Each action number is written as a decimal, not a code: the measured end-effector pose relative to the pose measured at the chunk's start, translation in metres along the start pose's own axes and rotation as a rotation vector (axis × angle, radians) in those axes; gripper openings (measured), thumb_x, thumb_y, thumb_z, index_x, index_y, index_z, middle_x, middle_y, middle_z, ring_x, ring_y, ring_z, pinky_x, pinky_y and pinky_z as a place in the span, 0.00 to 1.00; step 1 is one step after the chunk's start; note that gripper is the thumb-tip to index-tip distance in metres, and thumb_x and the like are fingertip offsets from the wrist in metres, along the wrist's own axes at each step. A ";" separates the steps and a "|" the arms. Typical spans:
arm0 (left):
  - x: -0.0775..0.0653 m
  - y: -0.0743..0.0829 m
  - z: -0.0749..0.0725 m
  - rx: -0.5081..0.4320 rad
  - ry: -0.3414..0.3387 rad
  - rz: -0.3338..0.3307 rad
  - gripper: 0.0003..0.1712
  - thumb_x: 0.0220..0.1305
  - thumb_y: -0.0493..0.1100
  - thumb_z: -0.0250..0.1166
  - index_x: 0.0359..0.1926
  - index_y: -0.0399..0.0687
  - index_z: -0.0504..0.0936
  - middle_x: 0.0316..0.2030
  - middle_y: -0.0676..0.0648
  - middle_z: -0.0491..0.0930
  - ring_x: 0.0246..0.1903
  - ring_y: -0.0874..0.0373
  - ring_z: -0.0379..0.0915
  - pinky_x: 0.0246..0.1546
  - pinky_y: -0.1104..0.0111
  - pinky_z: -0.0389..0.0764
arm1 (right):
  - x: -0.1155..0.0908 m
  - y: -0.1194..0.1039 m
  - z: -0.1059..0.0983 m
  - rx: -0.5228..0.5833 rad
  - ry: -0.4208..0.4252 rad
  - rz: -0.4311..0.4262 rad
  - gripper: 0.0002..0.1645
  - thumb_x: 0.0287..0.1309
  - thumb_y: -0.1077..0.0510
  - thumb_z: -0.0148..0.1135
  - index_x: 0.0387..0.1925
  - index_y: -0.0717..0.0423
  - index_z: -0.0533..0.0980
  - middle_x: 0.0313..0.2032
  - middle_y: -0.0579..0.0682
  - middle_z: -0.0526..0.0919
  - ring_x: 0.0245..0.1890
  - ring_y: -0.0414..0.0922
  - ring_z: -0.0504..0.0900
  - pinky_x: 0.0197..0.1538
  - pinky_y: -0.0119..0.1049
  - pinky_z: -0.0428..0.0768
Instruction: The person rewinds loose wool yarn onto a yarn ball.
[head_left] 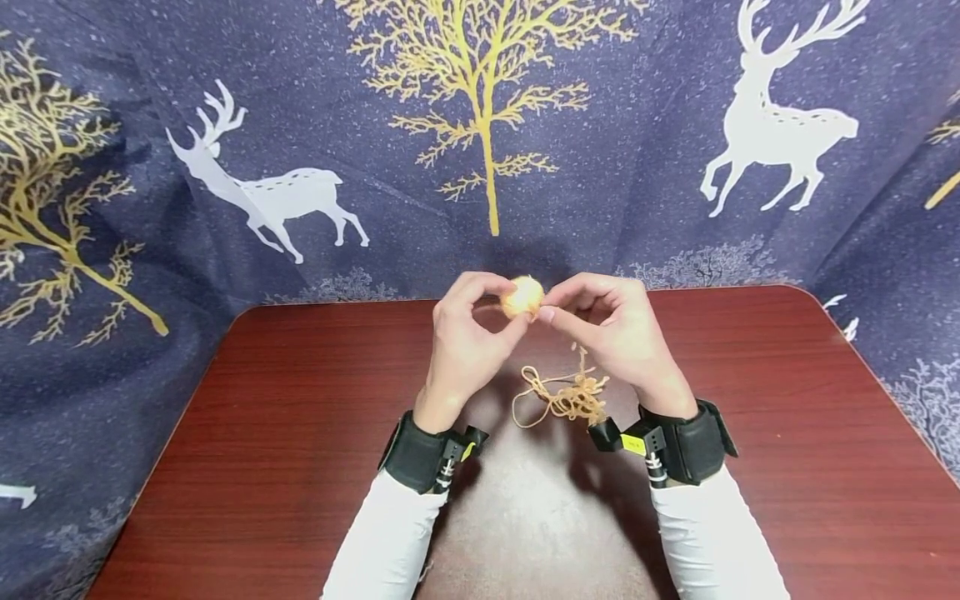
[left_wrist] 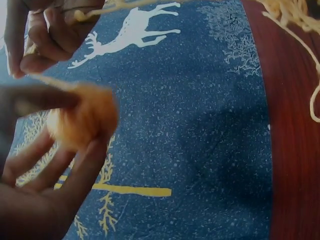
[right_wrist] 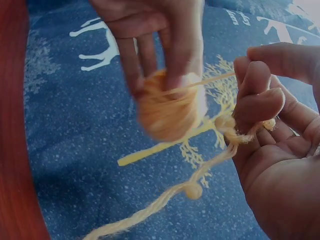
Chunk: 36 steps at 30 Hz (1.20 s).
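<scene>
A small ball of orange-yellow yarn (head_left: pixel 522 297) is held up by my left hand (head_left: pixel 465 333), thumb and fingers gripping its sides. Just to its right, my right hand (head_left: pixel 618 325) pinches yarn between thumb and index finger. In the right wrist view a taut strand (right_wrist: pixel 215 78) runs from that pinch onto the ball. Another, thicker length of yarn (right_wrist: pixel 145 212) with small knots trails down out of the right palm. Below the hands lies a loose tangle of yarn (head_left: pixel 577 398), its top end rising toward the right hand.
Beneath the hands is a reddish-brown wooden table (head_left: pixel 315 400) with rounded far corners. A dark blue cloth (head_left: pixel 420 217) printed with white deer and yellow trees hangs behind it. Both wrists wear black straps (head_left: pixel 690 442) with small cameras.
</scene>
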<state>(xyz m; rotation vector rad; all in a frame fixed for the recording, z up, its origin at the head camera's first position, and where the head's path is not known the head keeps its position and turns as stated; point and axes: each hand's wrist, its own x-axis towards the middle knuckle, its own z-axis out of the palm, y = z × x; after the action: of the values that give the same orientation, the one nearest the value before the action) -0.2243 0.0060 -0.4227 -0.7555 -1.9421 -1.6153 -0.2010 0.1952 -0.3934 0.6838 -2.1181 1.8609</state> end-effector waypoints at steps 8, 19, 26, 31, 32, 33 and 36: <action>-0.002 0.003 -0.004 -0.138 -0.383 -0.044 0.19 0.48 0.23 0.74 0.42 0.35 0.82 0.42 0.45 0.79 0.41 0.57 0.81 0.46 0.65 0.86 | 0.001 0.001 -0.013 0.116 0.024 -0.034 0.03 0.58 0.72 0.68 0.35 0.68 0.83 0.23 0.62 0.82 0.17 0.44 0.78 0.19 0.32 0.76; -0.003 0.020 -0.004 -0.440 -0.518 -0.069 0.20 0.47 0.21 0.74 0.43 0.31 0.81 0.44 0.39 0.79 0.45 0.52 0.80 0.48 0.57 0.86 | 0.005 0.008 -0.015 0.134 0.062 0.017 0.04 0.57 0.73 0.68 0.36 0.70 0.83 0.22 0.55 0.83 0.19 0.43 0.79 0.22 0.31 0.79; 0.001 0.021 -0.007 -0.553 -0.381 -0.013 0.23 0.43 0.16 0.73 0.43 0.24 0.79 0.45 0.36 0.78 0.47 0.50 0.78 0.47 0.50 0.86 | 0.005 0.012 -0.015 0.092 0.046 0.079 0.05 0.58 0.71 0.69 0.37 0.68 0.84 0.26 0.53 0.86 0.21 0.41 0.80 0.22 0.29 0.77; 0.003 0.022 -0.006 -0.648 -0.222 0.005 0.23 0.43 0.15 0.69 0.43 0.15 0.73 0.46 0.43 0.79 0.47 0.53 0.79 0.47 0.53 0.86 | 0.005 0.014 -0.015 0.117 0.022 0.071 0.07 0.58 0.74 0.66 0.37 0.66 0.84 0.27 0.52 0.87 0.21 0.41 0.81 0.23 0.29 0.80; 0.004 0.022 -0.005 -0.658 -0.182 0.007 0.23 0.44 0.15 0.68 0.43 0.14 0.72 0.46 0.44 0.79 0.48 0.53 0.79 0.47 0.55 0.86 | 0.004 0.014 -0.014 0.108 0.020 0.066 0.07 0.57 0.75 0.65 0.37 0.65 0.84 0.27 0.52 0.87 0.20 0.41 0.81 0.23 0.30 0.80; 0.004 0.021 -0.005 -0.668 -0.141 0.006 0.22 0.44 0.15 0.68 0.43 0.14 0.72 0.46 0.44 0.79 0.47 0.53 0.80 0.47 0.57 0.87 | 0.004 0.014 -0.014 0.096 0.019 0.062 0.08 0.57 0.75 0.65 0.37 0.65 0.84 0.27 0.53 0.87 0.20 0.41 0.81 0.22 0.30 0.80; 0.005 0.021 -0.004 -0.674 -0.013 -0.011 0.19 0.46 0.17 0.67 0.42 0.23 0.77 0.46 0.44 0.79 0.47 0.54 0.80 0.46 0.62 0.87 | 0.004 0.013 -0.011 0.023 0.015 0.064 0.06 0.57 0.73 0.67 0.37 0.65 0.83 0.25 0.53 0.85 0.19 0.41 0.79 0.20 0.31 0.78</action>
<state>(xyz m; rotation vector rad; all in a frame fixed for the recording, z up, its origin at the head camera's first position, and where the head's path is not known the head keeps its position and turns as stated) -0.2137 0.0053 -0.4034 -0.9968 -1.3894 -2.3027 -0.2122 0.2057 -0.4006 0.6120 -2.1367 1.9207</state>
